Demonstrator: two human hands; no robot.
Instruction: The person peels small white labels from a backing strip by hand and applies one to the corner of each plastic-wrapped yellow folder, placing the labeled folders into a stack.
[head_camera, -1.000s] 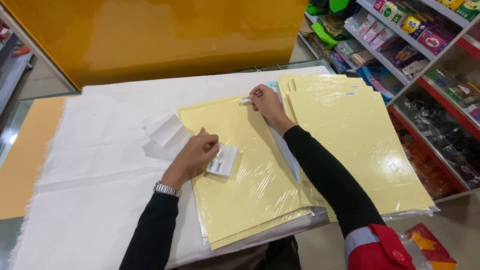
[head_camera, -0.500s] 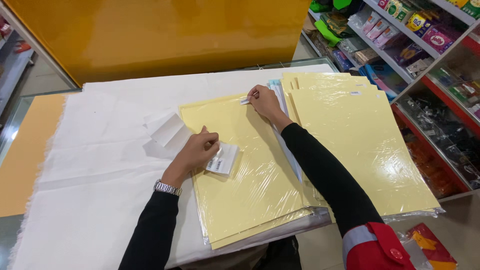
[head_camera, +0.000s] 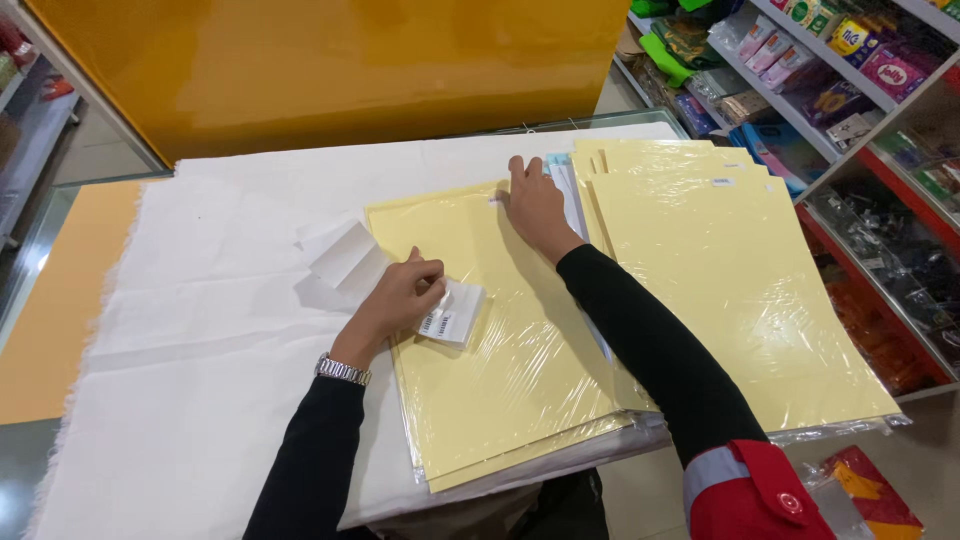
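Observation:
A stack of pale yellow sheets in clear plastic wrap (head_camera: 500, 370) lies in front of me on a white cloth (head_camera: 220, 350). My left hand (head_camera: 398, 298) pinches a small white sheet of barcode stickers (head_camera: 452, 315) at the stack's left edge. My right hand (head_camera: 532, 205) lies flat on the top right corner of the stack, fingers spread, pressing a small white sticker (head_camera: 495, 199) onto the wrap. A second stack of the same yellow sheets (head_camera: 740, 290) lies to the right, with a white sticker near its top.
A folded white paper strip (head_camera: 340, 254) lies on the cloth left of the stack. A yellow panel (head_camera: 330, 70) stands behind the table. Shop shelves with packaged goods (head_camera: 860, 90) run along the right. A red and yellow packet (head_camera: 865, 495) lies low at right.
My right hand went from pinching the small sticker at the sheet's top corner to lying flat on it. My left hand stayed on the barcode sheet. The view shifted slightly.

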